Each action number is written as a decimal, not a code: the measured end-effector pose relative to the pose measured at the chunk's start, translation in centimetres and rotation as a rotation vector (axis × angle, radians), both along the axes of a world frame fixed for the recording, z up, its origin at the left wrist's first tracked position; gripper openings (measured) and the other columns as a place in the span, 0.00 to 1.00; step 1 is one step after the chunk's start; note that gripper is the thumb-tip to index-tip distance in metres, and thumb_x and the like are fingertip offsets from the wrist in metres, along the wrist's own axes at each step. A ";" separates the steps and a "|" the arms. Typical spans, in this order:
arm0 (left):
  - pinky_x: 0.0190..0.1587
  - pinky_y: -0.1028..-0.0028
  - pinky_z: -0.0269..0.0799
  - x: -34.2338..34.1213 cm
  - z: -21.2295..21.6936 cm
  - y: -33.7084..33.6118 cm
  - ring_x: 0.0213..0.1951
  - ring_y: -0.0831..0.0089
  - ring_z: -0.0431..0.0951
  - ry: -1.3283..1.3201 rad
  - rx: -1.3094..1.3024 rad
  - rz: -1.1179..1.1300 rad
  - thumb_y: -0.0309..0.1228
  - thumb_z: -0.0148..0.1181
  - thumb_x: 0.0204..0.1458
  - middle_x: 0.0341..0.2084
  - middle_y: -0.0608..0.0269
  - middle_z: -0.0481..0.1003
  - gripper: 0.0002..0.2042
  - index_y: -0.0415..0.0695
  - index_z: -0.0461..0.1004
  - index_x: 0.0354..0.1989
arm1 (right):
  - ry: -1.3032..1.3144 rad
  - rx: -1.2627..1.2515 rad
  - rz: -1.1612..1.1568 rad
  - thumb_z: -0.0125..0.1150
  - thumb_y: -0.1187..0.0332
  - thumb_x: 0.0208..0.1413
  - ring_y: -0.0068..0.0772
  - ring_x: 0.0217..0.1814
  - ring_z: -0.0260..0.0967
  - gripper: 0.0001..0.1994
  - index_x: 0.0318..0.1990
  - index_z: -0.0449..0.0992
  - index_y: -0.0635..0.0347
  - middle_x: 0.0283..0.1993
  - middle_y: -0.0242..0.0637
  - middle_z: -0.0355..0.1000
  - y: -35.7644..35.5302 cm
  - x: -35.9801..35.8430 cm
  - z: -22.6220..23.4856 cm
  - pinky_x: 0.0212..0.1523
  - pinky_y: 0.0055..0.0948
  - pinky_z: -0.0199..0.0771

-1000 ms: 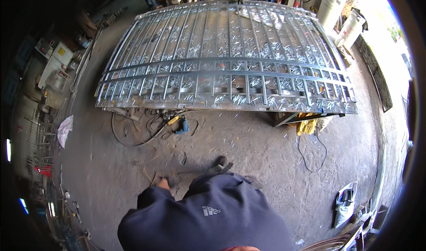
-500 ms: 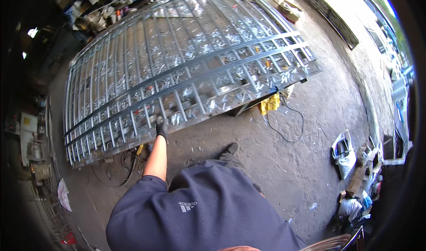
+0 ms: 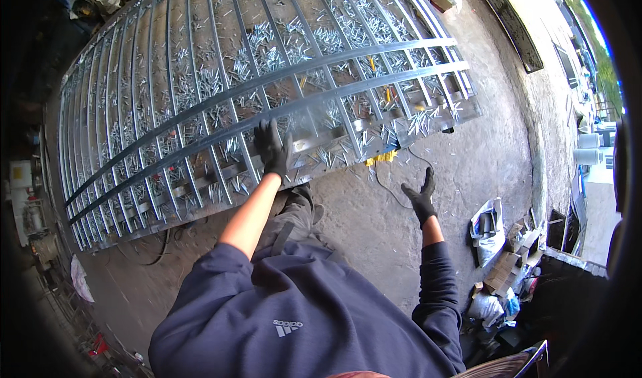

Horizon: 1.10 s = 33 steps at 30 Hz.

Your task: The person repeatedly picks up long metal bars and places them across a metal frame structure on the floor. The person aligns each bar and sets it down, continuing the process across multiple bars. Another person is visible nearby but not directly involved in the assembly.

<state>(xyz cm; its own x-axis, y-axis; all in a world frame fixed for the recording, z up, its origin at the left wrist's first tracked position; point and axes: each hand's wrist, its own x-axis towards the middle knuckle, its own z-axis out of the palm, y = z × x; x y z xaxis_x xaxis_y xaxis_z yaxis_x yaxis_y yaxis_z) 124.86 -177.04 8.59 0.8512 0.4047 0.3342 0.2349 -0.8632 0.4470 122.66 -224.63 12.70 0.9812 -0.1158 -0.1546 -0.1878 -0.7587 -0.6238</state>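
In a dark glove, my left hand [image 3: 271, 145] is over the near edge of a large metal frame, its fingers stretched out and apart. Whether it touches the metal I cannot tell. The frame [image 3: 224, 136] has many parallel bars crossed by two long rails near its front side. Out over the floor to the right, my gloved right hand [image 3: 422, 194] is raised with thumb and fingers spread, holding nothing. Scattered short metal offcuts [image 3: 267, 56] lie between and under the bars on the worktable [image 3: 314, 171].
A yellow cloth or bag [image 3: 381, 157] and a dark cable [image 3: 388, 189] are by the table's near right side. White bags [image 3: 490, 234] and cardboard [image 3: 503, 272] are piled on the floor at right. A long dark panel [image 3: 511, 24] lies at the far right.
My right hand has come into view on the right. My left hand has shifted right and farther over the frame, fingers now spread. My body has moved closer to the table.
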 end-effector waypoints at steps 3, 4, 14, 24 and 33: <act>0.65 0.40 0.44 9.8 -1.6 1.6 0.68 0.40 0.50 -0.005 0.007 0.057 0.47 0.56 0.54 0.68 0.45 0.53 0.34 0.50 0.54 0.69 | -0.024 0.146 0.117 0.68 0.60 0.54 0.43 0.77 0.39 0.45 0.72 0.45 0.64 0.74 0.46 0.43 3.5 6.5 1.8 0.74 0.37 0.40; 0.66 0.40 0.44 12.4 -2.0 2.2 0.69 0.41 0.49 0.019 0.017 0.061 0.48 0.55 0.55 0.68 0.46 0.53 0.34 0.50 0.54 0.69 | -0.052 0.141 0.178 0.64 0.59 0.57 0.45 0.77 0.39 0.41 0.71 0.46 0.64 0.73 0.49 0.45 4.6 8.7 2.0 0.74 0.38 0.40; 0.66 0.42 0.47 22.3 -4.7 -1.1 0.69 0.48 0.51 0.121 0.101 -0.079 0.49 0.50 0.57 0.67 0.51 0.55 0.30 0.50 0.60 0.66 | -0.172 0.030 0.330 0.67 0.54 0.53 0.55 0.78 0.33 0.46 0.70 0.45 0.68 0.73 0.58 0.43 14.4 32.9 -4.0 0.75 0.46 0.34; 0.66 0.47 0.49 24.7 -3.9 -1.8 0.67 0.47 0.54 0.214 0.087 -0.049 0.41 0.55 0.55 0.64 0.48 0.59 0.28 0.45 0.62 0.64 | 0.342 -0.640 0.768 0.57 0.47 0.54 0.47 0.61 0.69 0.35 0.66 0.61 0.55 0.60 0.51 0.69 25.7 57.7 -6.5 0.60 0.43 0.68; 0.66 0.44 0.48 25.5 -3.3 -2.1 0.67 0.47 0.54 0.284 0.062 -0.033 0.41 0.54 0.55 0.64 0.48 0.58 0.27 0.46 0.63 0.63 | 0.258 -0.812 0.693 0.62 0.59 0.52 0.50 0.61 0.69 0.30 0.64 0.64 0.54 0.63 0.48 0.67 29.5 58.6 -9.8 0.59 0.42 0.70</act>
<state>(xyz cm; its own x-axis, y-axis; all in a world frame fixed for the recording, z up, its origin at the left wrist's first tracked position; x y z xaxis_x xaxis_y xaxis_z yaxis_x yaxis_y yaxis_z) 150.39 -179.13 5.25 0.9267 0.3610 0.1041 0.3139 -0.8961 0.3137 181.23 -195.12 2.88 0.8218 0.2879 -0.4917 0.3848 -0.9169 0.1063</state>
